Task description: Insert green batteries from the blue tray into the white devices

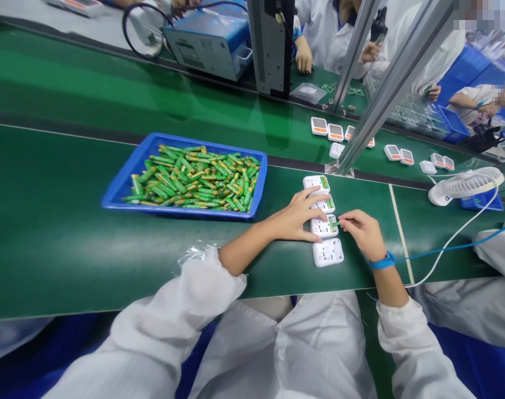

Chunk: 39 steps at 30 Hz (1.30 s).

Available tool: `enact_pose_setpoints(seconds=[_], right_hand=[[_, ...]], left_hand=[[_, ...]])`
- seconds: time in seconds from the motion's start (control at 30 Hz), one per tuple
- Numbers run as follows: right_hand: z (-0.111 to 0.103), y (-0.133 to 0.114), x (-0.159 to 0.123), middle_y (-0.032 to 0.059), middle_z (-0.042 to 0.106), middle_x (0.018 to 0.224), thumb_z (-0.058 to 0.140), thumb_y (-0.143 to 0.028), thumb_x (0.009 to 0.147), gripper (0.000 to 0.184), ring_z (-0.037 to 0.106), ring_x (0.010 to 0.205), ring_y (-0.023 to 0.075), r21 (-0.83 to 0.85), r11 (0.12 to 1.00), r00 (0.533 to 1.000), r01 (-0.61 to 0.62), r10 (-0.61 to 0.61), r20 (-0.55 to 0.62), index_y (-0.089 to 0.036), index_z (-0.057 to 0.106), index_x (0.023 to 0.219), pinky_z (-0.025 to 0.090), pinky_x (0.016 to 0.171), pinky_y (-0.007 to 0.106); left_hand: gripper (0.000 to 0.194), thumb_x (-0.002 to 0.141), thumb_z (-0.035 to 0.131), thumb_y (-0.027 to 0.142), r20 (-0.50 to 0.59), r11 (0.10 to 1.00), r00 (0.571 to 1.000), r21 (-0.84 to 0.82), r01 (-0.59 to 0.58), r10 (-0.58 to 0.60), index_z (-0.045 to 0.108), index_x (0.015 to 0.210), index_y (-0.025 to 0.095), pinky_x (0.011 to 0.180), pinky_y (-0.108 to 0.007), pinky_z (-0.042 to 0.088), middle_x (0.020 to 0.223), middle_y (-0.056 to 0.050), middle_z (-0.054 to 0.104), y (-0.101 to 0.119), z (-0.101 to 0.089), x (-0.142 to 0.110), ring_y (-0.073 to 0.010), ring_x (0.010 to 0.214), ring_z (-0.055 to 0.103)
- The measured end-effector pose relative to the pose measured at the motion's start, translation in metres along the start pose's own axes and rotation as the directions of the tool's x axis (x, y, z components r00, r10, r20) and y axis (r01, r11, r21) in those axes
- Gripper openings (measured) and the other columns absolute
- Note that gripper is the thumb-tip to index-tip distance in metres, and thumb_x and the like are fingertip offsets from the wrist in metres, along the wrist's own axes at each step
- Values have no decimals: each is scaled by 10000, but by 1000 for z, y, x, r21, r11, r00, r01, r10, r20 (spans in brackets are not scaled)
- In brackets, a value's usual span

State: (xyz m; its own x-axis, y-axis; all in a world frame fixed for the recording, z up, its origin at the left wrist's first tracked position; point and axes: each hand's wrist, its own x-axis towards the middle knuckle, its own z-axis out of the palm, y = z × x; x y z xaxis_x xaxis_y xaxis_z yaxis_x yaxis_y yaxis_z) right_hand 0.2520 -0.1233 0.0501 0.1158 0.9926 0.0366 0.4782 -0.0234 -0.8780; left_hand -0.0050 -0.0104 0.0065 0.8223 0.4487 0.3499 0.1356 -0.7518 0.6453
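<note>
We are working along a line of four white device cases, which is running from twelve to six o'clock on the green work surface (pixel 277 266). Our left hand (pixel 297 217) is lying over the line with its fingers spread apart, thumb and forefinger bracketing the third case (pixel 318 229) from the far end. Our right hand (pixel 362 231) is reaching in from three o'clock, thumb and forefinger pinched together on a green battery (pixel 336 224) at that case's open compartment. By our reckoning we are sitting past halfway on these four: the first case (pixel 312 182) and second case (pixel 319 205) are already showing green cells, the third is looking partly filled, and the fourth case (pixel 327 253), at six o'clock, is showing no green and so is waiting untouched. We are seeing too little to count the cells in each. Between nine and ten o'clock, a blue tray (pixel 260 183) is holding a heap of loose batteries (pixel 198 177), so supply is looking ample.
</note>
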Motion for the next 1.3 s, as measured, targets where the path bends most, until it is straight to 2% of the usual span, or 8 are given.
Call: enact_pose_setpoints(seconds=[0.13,0.3,0.5,0.67,0.83,0.93,1.1,1.3], right_hand=[[8,-1,5,69,839,1080,802,-426,933,319,778,951,229,19,1000,1000,10,-10,-7,-247,831,1195,659,887,358],[16,4,3,64,840,1041,838,-463,923,332,785,940,235,76,997,998,-10,15,-65,-227,783,1149,646,853,346],[20,8,-3,71,846,1041,773,-440,1023,221,767,825,216,-148,984,994,99,-106,-41,-233,826,1079,630,794,340],[24,14,-18,137,809,1305,557,-274,1137,302,768,1216,279,-368,874,946,318,-320,58,-230,809,1299,621,1084,439],[18,24,-35,146,677,1611,449,-181,1140,479,662,1469,295,-419,815,916,401,-359,179,-240,713,1535,537,1243,519],[13,28,-37,128,679,1609,502,-246,1145,452,651,1478,297,-358,858,929,368,-322,182,-259,712,1545,517,1270,524],[30,30,-27,186,631,1560,668,-462,1079,563,683,1282,326,-304,939,987,158,-159,23,-221,653,1587,650,1011,474],[66,16,-12,210,603,1369,915,-660,843,778,585,1275,410,-532,847,997,12,-53,-61,-145,723,1393,488,1163,580]], left_hand=[[467,806,1009,511,-20,1000,1000,-16,-12,11,844,1181,287,1340,-765,253,1752,-130,494,-2,2,0,-521,1701,246],[459,807,1011,494,-35,999,999,-28,-16,15,846,1173,271,1343,-766,243,1747,-141,495,-3,3,0,-512,1699,253],[450,794,1018,518,-37,1000,999,-5,-19,19,859,1123,256,1349,-750,236,1746,-148,497,-5,4,0,-510,1700,251],[445,786,1020,522,-31,999,1000,44,-4,5,862,1108,258,1353,-780,173,1778,-135,465,-5,4,0,-522,1716,204],[450,800,1005,549,-18,995,1000,94,-22,23,851,1103,254,1362,-789,110,1812,-131,410,-5,4,0,-523,1734,141],[503,803,993,585,-26,994,1000,110,-1,4,837,1159,267,1367,-774,134,1788,-134,431,-2,2,-1,-515,1721,174],[735,782,956,713,-96,979,991,173,108,-93,754,1312,245,1356,-700,273,1631,-191,533,4,-1,-5,-470,1615,370],[540,1112,612,476,-224,919,944,257,297,-242,583,1586,217,1389,-656,264,1774,-192,387,-14,-2,0,-401,1679,294]])
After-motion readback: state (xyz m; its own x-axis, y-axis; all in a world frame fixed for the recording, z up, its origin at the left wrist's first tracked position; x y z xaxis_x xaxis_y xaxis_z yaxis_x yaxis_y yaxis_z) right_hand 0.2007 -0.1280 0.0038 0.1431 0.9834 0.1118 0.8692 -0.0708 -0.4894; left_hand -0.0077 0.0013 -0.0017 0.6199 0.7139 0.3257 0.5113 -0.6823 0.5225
